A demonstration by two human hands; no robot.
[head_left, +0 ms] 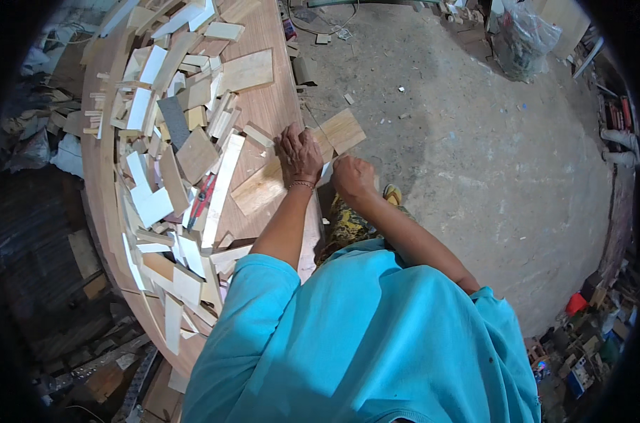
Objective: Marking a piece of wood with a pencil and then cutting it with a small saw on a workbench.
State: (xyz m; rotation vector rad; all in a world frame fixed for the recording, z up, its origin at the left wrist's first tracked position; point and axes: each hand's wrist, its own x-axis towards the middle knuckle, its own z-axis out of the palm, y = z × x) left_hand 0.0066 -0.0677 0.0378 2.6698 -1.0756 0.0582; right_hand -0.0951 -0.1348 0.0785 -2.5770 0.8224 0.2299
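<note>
A flat light-brown wooden board (260, 185) lies across the table edge, its far end jutting out over the floor. My left hand (300, 151) bears down on the middle of it, fingers bent over its far edge. Just past the table edge, my right hand (354, 176) is closed in a fist. From that fist a thin dark line runs away across the board, like a handsaw (318, 128) seen edge-on; its handle is hidden in my fingers. A small wood block (258, 134) lies beside my left hand.
Wood offcuts (193, 151), several with white faces, cover the table's left side. Among them are red-handled pliers (202, 201) and a long white strip (222, 190). A filled clear plastic bag (523, 42) stands on the concrete floor (503, 176). Clutter (588, 352) lies at lower right.
</note>
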